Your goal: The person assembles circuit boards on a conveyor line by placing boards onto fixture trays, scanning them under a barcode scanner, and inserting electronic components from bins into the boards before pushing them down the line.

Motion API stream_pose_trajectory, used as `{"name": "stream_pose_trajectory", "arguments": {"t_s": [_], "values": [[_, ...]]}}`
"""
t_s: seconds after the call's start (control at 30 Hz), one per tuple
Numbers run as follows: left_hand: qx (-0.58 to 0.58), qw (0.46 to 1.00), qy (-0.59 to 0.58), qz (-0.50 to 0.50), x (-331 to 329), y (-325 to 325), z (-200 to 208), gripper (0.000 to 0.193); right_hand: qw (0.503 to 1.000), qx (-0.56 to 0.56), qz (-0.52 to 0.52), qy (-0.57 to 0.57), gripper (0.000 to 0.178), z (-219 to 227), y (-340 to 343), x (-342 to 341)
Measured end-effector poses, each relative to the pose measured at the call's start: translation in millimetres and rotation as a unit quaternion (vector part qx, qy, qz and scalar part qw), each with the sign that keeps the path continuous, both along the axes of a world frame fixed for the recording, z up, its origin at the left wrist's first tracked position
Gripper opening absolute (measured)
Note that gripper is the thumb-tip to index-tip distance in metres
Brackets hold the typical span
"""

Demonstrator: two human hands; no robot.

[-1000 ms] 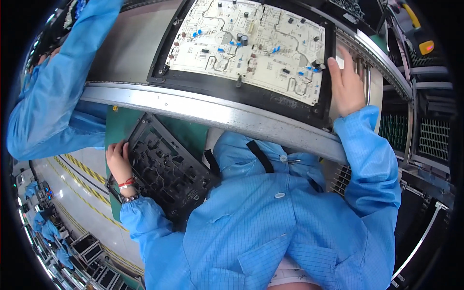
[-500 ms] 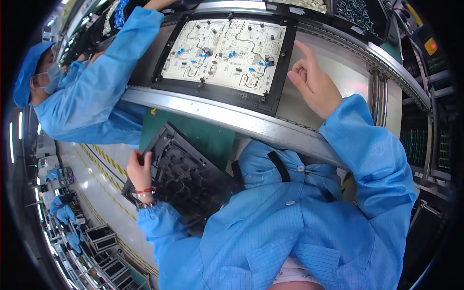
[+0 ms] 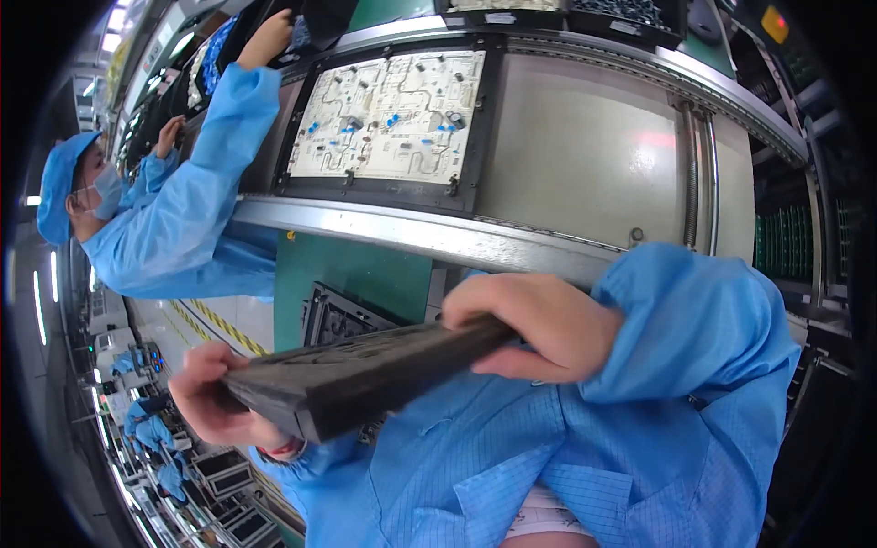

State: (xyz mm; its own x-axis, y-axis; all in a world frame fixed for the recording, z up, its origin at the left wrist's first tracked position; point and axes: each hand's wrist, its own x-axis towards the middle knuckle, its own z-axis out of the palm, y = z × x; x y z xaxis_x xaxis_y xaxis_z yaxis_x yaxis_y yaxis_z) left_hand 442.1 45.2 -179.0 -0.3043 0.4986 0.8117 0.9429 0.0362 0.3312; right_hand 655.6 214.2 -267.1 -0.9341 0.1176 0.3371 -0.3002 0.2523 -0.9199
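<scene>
Between my two hands, in front of my chest, a thick black pallet [image 3: 356, 384] with a recessed face is held up and tilted. My left hand [image 3: 208, 395] is closed round its left end. At the other end my right hand [image 3: 544, 329] grips it, fingers over the top edge and thumb below. Behind it, a second black pallet [image 3: 331, 312] shows partly on a green surface [image 3: 393, 279]; the held one hides the rest. Past the metal rail, a white circuit board [image 3: 373, 137] with blue and black parts sits in a black frame [image 3: 489, 119].
The rail [image 3: 411, 239] of a conveyor [image 3: 575, 137] runs across in front of me. At the left, a co-worker in blue [image 3: 174, 215] reaches toward parts bins. Bins of small parts [image 3: 617, 14] stand along the far side. Racks [image 3: 781, 242] line the right.
The black pallet has been lifted and tilted up off my left side. My right hand has come back from beside the circuit board to grip it. The framed board has shifted left.
</scene>
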Motion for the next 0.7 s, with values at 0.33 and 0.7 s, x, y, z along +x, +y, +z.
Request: {"name": "stream_pose_trajectory", "arguments": {"t_s": [0.33,0.7], "values": [[-0.082,0.971,-0.152,-0.165,22.6,140.9,4.2,0.073,0.729,-0.332,-0.592,0.095,0.045,-7.6,24.4,187.0],[-0.394,0.352,-0.791,-0.308,100.1,227.6,-107.5,0.045,0.621,-0.51,-0.588,-0.093,0.041,-58.8,116.8,274.3]]}}
